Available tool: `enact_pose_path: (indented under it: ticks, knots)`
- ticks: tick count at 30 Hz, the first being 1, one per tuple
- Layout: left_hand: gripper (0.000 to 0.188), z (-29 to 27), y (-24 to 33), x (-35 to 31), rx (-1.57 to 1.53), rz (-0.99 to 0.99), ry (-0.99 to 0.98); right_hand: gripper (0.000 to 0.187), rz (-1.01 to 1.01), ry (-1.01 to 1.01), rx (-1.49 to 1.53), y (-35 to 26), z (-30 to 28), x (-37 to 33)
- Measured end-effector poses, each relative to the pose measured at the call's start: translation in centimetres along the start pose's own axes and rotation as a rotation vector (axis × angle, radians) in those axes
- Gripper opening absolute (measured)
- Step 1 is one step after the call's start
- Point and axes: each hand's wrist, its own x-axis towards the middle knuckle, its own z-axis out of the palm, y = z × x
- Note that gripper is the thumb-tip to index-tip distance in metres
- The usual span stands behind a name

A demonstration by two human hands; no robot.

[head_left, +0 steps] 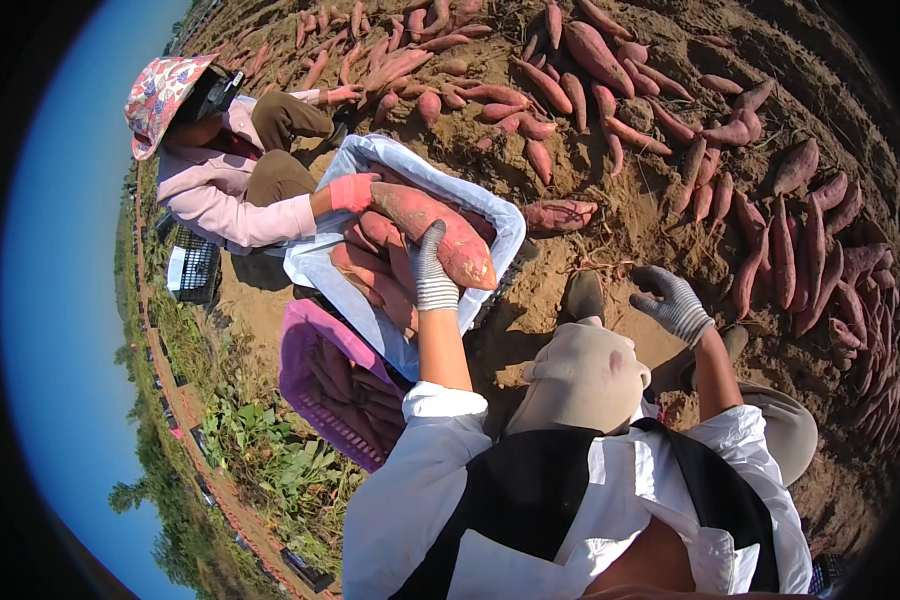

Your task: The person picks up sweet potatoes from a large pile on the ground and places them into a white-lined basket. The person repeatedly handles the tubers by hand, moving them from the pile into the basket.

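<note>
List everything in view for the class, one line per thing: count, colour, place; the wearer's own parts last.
large sweet potato: one, reddish-pink, across the lined crate
lined crate: one, pale-blue liner, left of centre
basket: one, purple, below lined crate
loose sweet potatoes: many, reddish-pink, on soil
soil: brown, across ground
co-worker: one, pink top, left
dark crate: one, black, near co-worker
plants: many, green, lower left
sky: blue, far left
left hand: one, grey-gloved, on large sweet potato
right hand: one, grey-gloved, above soil

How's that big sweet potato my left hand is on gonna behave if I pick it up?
The big sweet potato is probably stiff: it looks thick and shows no sag. It may feel heavy, being bulkier than the smaller sweet potatoes in the lined crate. Its rounded, tapering body could roll if set down loose.
</note>
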Motion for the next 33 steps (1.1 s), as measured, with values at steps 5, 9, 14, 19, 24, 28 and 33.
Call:
enact_pose_path:
  ticks: [5,9,14,19,24,28,33]
  knots:
    - [0.082,-6.4,0.2,2.6,0.018,-0.112,0.16,0.042,0.066,0.107,0.129,3.9,-1.4,0.1]
    - [0.088,-8.0,0.0,3.1,0.183,-0.206,0.381,0.042,0.068,0.108,0.111,3.2,-0.8,0.5]
    - [0.093,-5.9,-2.7,3.6,1.137,0.07,0.303,0.042,0.022,0.104,0.03,3.2,0.2,1.5]
    - [0.073,-6.7,-2.3,2.5,1.271,0.072,0.241,0.04,-0.012,0.103,-0.16,2.4,0.3,1.6]
    - [0.064,-5.3,-1.0,-1.4,1.46,0.074,0.213,0.043,0.006,0.111,-0.175,3.8,0.1,1.7]
    - [0.086,-4.2,-1.1,-2.4,1.464,0.098,0.253,0.044,0.009,0.08,-0.195,2.9,0.5,1.8]
    - [0.118,-3.4,-0.3,-0.4,1.42,-0.057,0.284,0.042,0.012,0.052,-0.17,3.2,1.3,1.9]
